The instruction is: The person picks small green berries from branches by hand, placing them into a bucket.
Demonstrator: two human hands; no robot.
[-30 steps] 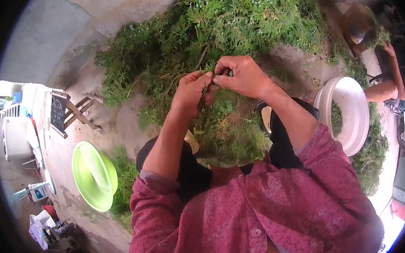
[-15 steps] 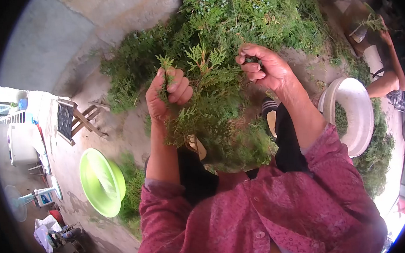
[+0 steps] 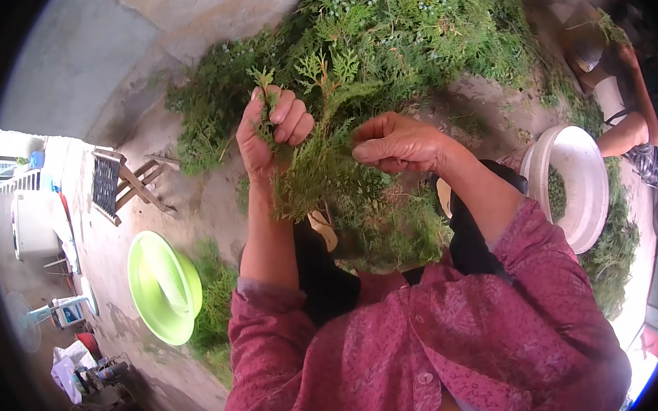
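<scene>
Upright, green sprig (image 3: pixel 330 137) clenched within fingers (image 3: pixel 295 125) of the left hand (image 3: pixel 264 138).

Bright daylight, evenly spread with soft shadows. The far left and lower right patches are blown out with glare. Fisheye bending curves the edges inside a black vignette; the rim seems slightly soft.

Single view, head-worn: faces forward and down, close on left hand (image 3: pixel 272 130) and right hand (image 3: pixel 397 142) at a sprig (image 3: pixel 327 168); fisheye rim takes in surrounding ground (image 3: pixel 201 206).
</scene>
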